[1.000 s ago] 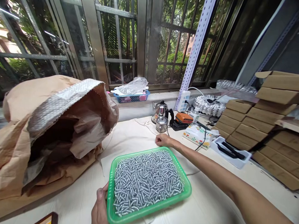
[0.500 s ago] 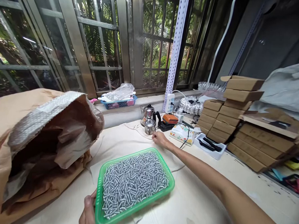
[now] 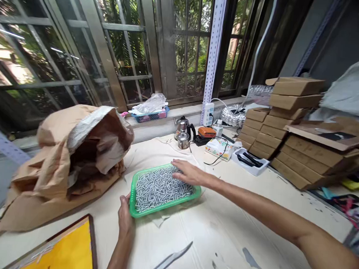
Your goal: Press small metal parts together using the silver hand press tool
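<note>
A green plastic basket (image 3: 162,209) full of small silver screws (image 3: 159,190) rests on the table in front of me. My left hand (image 3: 126,216) grips the basket's left side; its thumb shows outside the rim and the other fingers are partly hidden. Over the far right part of the screws lies my right hand (image 3: 191,173), fingers stretched out and holding nothing. Whether it touches the screws or the rim, I cannot tell. Beyond the basket stand a metal cup (image 3: 183,141) and a steel kettle (image 3: 181,124).
Left stands an open brown paper sack (image 3: 54,143). A knife-like blade (image 3: 172,260) and a yellow panel with dark frame (image 3: 66,249) lie near me. At right are a tissue pack (image 3: 218,148), a white tray (image 3: 244,169) and stacked cardboard boxes (image 3: 309,154).
My right hand has moved from beside the metal cup back over the screws, and its fingers have straightened. The view has widened, bringing the blade and yellow panel in. My left hand stays on the basket.
</note>
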Demonstrator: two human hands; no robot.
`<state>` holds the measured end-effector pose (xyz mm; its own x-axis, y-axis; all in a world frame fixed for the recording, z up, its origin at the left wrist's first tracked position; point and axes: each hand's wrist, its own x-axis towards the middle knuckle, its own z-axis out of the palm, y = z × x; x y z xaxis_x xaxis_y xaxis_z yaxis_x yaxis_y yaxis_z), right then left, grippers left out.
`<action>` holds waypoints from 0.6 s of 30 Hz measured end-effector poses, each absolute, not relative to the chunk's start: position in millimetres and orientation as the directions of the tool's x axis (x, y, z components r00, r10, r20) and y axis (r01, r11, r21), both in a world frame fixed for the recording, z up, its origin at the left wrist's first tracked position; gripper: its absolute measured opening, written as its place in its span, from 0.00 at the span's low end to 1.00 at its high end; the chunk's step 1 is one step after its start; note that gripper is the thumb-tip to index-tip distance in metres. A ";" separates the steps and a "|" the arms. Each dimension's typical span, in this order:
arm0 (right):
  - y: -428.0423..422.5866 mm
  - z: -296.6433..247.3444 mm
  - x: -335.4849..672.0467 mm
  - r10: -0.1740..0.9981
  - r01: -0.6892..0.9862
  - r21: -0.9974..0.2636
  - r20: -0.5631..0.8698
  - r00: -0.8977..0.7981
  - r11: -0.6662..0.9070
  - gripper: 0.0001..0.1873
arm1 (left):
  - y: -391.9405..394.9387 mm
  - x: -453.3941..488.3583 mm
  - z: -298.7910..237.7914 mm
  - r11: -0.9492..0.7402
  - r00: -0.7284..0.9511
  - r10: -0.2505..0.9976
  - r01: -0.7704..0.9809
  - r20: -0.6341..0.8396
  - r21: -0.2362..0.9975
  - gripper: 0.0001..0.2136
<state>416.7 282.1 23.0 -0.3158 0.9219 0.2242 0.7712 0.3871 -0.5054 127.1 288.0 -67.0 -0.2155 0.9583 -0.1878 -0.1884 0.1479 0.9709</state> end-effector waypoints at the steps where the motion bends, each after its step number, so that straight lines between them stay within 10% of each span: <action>1: 275.7 14.7 404.7 0.922 0.784 -0.487 0.163 -0.352 0.385 0.38 | 284.6 128.9 -63.0 0.172 -0.172 0.960 -0.262 -0.221 0.950 0.33; 6: 262.8 -3.5 359.6 0.940 0.862 -0.386 0.041 -0.339 0.328 0.45 | 263.5 138.3 -41.8 0.179 -0.020 0.980 -0.340 -0.198 0.923 0.36; 10: 267.6 1.0 341.8 0.927 0.864 -0.336 0.113 -0.359 0.375 0.42 | 259.3 140.9 -33.9 -0.004 -0.197 0.980 0.162 0.036 0.987 0.36; 14: 272.2 1.9 323.7 0.896 0.853 -0.277 0.154 -0.415 0.443 0.36 | 261.8 148.7 -24.9 -0.268 0.048 0.942 0.701 0.331 0.661 0.29; 18: 276.4 -1.7 320.7 0.892 0.865 -0.222 0.153 -0.425 0.450 0.31 | 269.2 161.1 -21.5 -0.404 0.289 0.902 0.824 0.320 0.396 0.27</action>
